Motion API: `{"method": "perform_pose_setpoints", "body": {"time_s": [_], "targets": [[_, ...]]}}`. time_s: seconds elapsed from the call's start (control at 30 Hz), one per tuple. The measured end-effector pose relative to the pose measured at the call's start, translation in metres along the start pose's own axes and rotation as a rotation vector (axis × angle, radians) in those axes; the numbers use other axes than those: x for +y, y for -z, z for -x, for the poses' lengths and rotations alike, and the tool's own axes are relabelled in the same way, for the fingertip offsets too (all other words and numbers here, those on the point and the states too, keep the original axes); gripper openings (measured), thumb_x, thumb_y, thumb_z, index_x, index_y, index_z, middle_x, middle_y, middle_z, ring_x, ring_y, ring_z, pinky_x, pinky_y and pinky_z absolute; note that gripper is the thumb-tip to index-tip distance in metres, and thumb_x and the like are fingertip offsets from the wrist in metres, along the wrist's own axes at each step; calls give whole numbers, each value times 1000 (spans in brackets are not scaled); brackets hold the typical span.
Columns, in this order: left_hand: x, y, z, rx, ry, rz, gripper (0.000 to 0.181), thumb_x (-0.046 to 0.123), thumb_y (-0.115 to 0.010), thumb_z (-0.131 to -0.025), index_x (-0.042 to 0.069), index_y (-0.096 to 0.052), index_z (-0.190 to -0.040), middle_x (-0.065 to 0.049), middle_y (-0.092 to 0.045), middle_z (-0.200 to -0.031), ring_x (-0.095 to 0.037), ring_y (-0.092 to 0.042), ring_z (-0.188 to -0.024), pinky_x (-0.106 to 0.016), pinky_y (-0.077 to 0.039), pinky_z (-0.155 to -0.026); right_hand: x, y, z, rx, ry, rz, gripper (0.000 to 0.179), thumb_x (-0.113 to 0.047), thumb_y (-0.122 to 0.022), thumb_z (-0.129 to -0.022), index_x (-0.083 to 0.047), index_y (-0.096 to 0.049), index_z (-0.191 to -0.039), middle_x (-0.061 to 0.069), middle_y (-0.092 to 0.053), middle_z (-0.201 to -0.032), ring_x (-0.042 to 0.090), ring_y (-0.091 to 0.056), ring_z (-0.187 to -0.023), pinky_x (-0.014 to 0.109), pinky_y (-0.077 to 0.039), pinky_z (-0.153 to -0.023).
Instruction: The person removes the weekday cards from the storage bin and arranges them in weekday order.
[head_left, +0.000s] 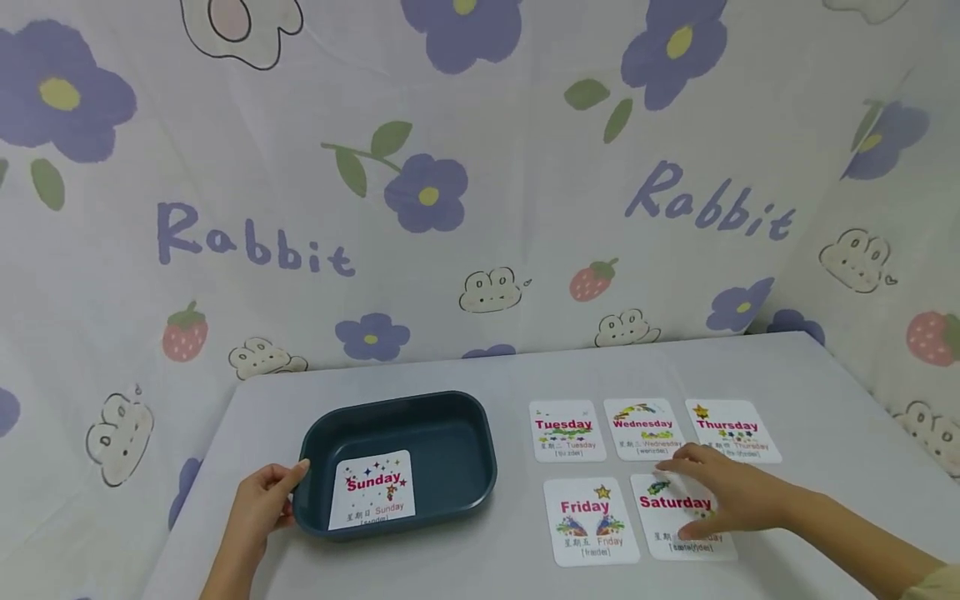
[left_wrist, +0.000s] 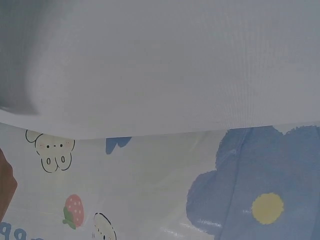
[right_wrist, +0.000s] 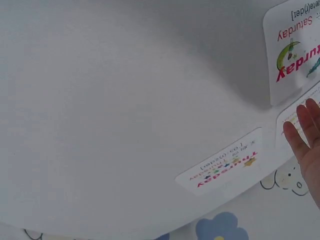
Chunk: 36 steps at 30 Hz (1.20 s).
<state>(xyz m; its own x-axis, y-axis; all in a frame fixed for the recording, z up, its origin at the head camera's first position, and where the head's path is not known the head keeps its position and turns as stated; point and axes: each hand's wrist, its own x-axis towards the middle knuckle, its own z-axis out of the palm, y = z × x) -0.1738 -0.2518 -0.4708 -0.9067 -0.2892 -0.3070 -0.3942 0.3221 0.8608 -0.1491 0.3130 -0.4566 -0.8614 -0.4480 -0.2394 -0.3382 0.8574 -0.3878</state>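
Over Saturday card (head_left: 663, 518): right hand (head_left: 738, 492) (thumb spread from fingers).

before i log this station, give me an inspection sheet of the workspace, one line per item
Surface: white table, pale and plain.
Job's things: dark tray with the Sunday card inside; right of it, Tuesday card, Wednesday card, Thursday card, Friday card and Saturday card on the table.
Clutter: nothing seen.
Grips: left grip pinches the tray's left end; right grip is over the Saturday card, contact unclear.
Cables: nothing seen.
Surroundings: printed cloth behind the table.
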Motion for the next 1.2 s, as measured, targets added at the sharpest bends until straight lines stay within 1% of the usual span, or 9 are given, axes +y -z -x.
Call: {"method": "perform_pose_setpoints", "body": {"time_s": [0.07, 0.17, 0.33, 0.5, 0.67, 0.87, 1.07, 1.2], "targets": [[-1, 0, 0, 4, 1, 3, 37, 37, -60, -88, 1, -54, -88, 0, -45, -63, -13, -45, -55, -24, -47, -49, -4, 3, -4, 24, 13, 17, 75, -61, -71, -65, -17, -54, -123, 3, -47, -122, 26, -48, -109, 53, -43, -91], [-2, 0, -1, 9, 0, 3, 38, 39, -59, -88, 1, -53, -89, 1, -45, -63, -13, -46, -55, -24, -47, -49, -13, 9, -12, 51, 37, 23, 68, -59, -71, -66, -18, -56, -118, 1, -48, -120, 27, -49, -110, 51, -45, -90], [-2, 0, 0, 10, -2, 6, 37, 38, -59, -88, 1, -53, -88, 0, -45, -63, -13, -46, -53, -24, -47, -49, -30, 18, -26, 92, 64, 28, 67, -58, -71, -68, -16, -56, -117, 0, -49, -118, 24, -52, -106, 45, -48, -86], [-3, 0, -1, 6, 0, 8, 37, 37, -60, -88, 1, -54, -88, 0, -45, -62, -13, -46, -53, -24, -47, -49, -48, 19, -44, 134, 110, 28, 64, -58, -69, -70, -15, -58, -116, -1, -50, -115, 22, -53, -103, 42, -49, -84], [-2, 0, -1, 4, -1, 11, 39, 38, -60, -88, 0, -54, -89, 0, -45, -62, -13, -45, -52, -24, -48, -48, -70, 16, -66, 138, 148, 24, 63, -58, -68, -71, -17, -58, -117, -1, -52, -116, 23, -52, -107, 43, -48, -85], [-2, 0, 0, 12, -9, 11, 38, 37, -60, -88, -1, -54, -89, 0, -44, -62, -12, -45, -52, -24, -47, -48, -100, 13, -92, 116, 190, 18, 63, -59, -66, -73, -18, -57, -120, -3, -51, -118, 20, -53, -108, 38, -48, -86], [-2, -1, 0, 14, -12, 9, 36, 36, -60, -88, 1, -52, -89, 1, -44, -63, -12, -45, -52, -24, -47, -48, -127, 13, -111, 96, 238, 0, 57, -56, -67, -74, -21, -57, -118, -5, -50, -116, 15, -52, -106, 35, -49, -85], [-3, 0, -1, 16, -13, 6, 38, 38, -60, -88, 1, -52, -89, 1, -44, -63, -12, -45, -54, -24, -47, -48, -141, 14, -123, 104, 298, -37, 58, -55, -67, -75, -18, -57, -118, -5, -51, -114, 13, -50, -104, 35, -47, -87]]}}
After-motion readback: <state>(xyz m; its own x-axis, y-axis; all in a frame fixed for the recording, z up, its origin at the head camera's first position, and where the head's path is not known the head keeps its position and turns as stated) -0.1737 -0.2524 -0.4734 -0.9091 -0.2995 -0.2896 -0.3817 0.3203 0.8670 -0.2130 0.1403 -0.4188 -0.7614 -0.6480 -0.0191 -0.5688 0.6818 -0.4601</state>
